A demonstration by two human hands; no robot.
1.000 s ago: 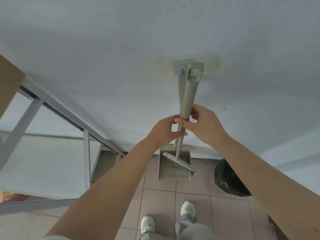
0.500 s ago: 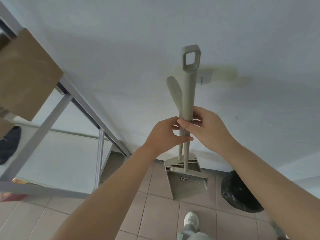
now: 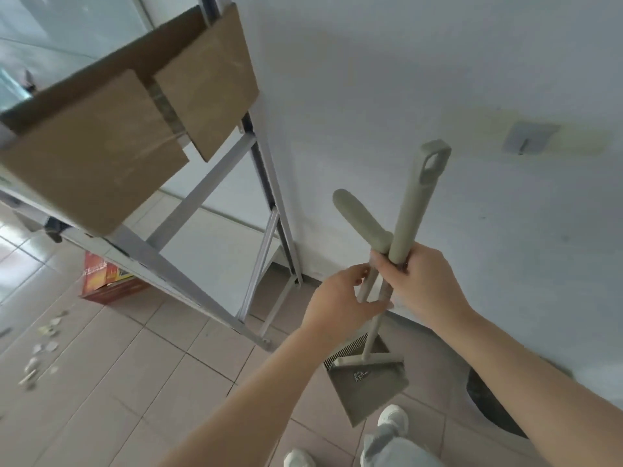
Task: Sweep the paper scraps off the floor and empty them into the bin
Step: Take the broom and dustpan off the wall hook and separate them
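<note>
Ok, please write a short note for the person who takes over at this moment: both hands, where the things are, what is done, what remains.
Right hand: grips both handles of the broom-and-dustpan set where they cross.
Left hand: holds the thin shafts just below.
Dustpan: low by the wall, with the brush clipped in it.
Paper scraps: on the floor at far left, unswept.
Bin: black bag, by the wall on the right.
Done: the set is off the wall hook.
Left: separate the broom, sweep the scraps, empty them into the bin.
</note>
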